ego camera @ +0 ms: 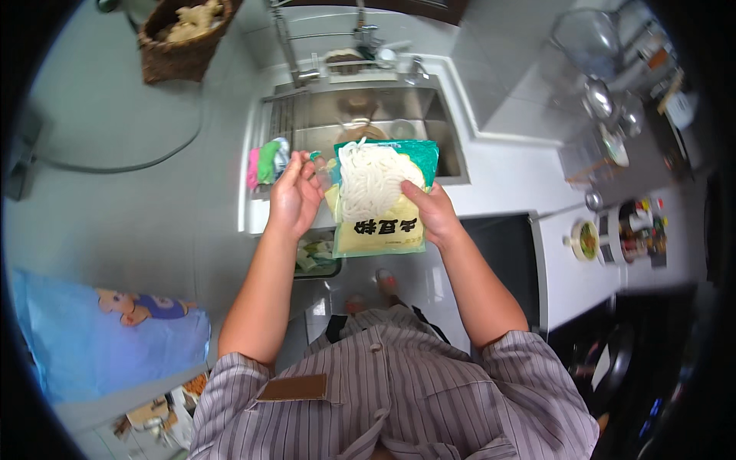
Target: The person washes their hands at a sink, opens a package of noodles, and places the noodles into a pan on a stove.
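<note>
My right hand (432,214) grips a green and yellow plastic packet (379,238) by its right edge, the thumb lying across the front. Thick white noodles (371,183) show on its face; whether through a window or as a print I cannot tell. Dark writing on the lower part appears upside down. At the packet's left edge, my left hand (296,192) has its fingertips around a crumpled, partly clear strip of plastic (324,170) with a green bit at the top. Whether this strip is still joined to the packet is unclear. The packet is held up before the sink's near edge.
Behind the packet lies a steel sink (443,132) with a faucet (287,43). Coloured cloths (267,162) hang at its left. A wicker basket (178,57) stands back left, a blue bag (115,339) front left. Rightward are a bowl (586,240), a bottle rack (614,236) and a pan (618,362).
</note>
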Demonstrator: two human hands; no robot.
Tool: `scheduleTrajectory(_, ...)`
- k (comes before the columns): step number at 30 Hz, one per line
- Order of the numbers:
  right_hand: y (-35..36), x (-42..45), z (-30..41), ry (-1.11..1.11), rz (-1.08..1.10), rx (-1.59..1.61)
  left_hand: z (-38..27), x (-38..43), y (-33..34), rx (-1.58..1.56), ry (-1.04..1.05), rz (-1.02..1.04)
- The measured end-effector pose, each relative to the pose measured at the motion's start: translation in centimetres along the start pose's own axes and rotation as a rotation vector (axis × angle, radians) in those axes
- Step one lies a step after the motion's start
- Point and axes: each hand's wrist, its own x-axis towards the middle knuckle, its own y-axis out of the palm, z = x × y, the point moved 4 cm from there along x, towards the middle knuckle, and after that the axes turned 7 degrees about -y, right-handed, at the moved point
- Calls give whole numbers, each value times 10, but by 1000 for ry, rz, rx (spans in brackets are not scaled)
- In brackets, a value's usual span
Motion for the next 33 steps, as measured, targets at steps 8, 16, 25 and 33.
scheduleTrajectory(8, -66, -120, 64, -288, -432, -204, 109, -12, 116, 272, -423, 206)
scheduleTrajectory(16, -120, -294, 153, -590, -836, -353, 241, -54, 263, 629, -584, 412)
scheduleTrajectory(25, -217, -507, 195, -911, -939, -98, 408, -149, 411, 263, -854, 686)
scheduleTrajectory(33, -270, -597, 199, -1140, -930, 42, 503, -218, 461, 567, -1121, 823)
